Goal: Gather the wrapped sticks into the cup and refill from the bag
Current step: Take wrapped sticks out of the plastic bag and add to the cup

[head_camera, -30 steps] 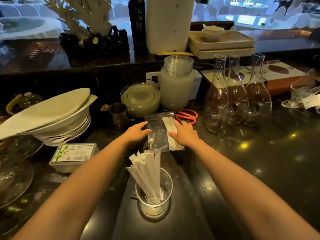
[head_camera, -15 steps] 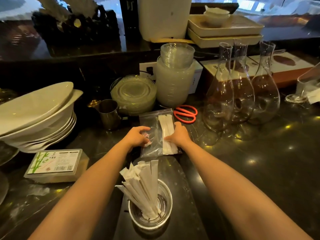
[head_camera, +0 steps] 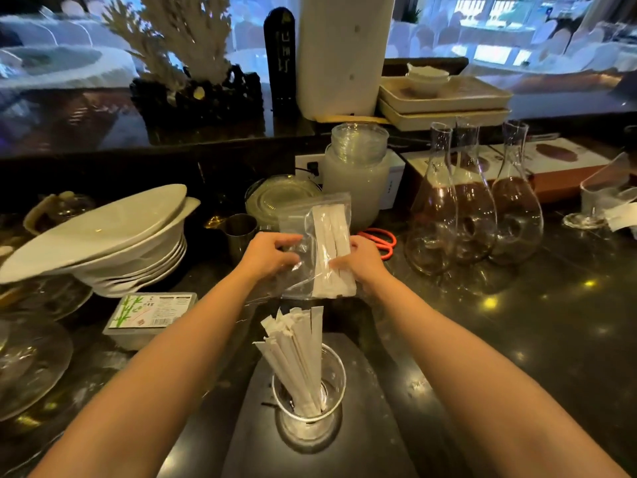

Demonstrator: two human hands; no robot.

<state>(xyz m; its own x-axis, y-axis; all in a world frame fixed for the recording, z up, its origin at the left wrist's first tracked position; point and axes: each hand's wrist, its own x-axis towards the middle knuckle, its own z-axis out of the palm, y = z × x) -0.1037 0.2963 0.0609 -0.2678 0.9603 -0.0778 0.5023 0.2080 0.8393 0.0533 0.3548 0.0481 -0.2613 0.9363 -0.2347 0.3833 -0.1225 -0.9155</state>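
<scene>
A clear plastic bag [head_camera: 296,222] is lifted off the dark counter and tilted up, with several white wrapped sticks [head_camera: 332,250] lying along its right side. My left hand [head_camera: 269,255] grips the bag's left edge. My right hand [head_camera: 362,262] grips its right edge over the sticks. Below the bag, near me, stands a clear cup [head_camera: 332,374] on a dark slate board [head_camera: 372,426]. A bundle of wrapped sticks [head_camera: 296,350] leans to the left inside the cup.
Stacked white dishes [head_camera: 103,236] and a lidded toothpick box [head_camera: 151,310] sit at left. A small metal cup [head_camera: 239,229], stacked glass plates [head_camera: 275,194] and orange scissors [head_camera: 386,241] lie behind the bag. Three glass carafes [head_camera: 475,208] stand at right.
Both hands closed on the bag and raised it from the counter; it now stands tilted up toward me instead of lying flat. The camera view has shifted slightly.
</scene>
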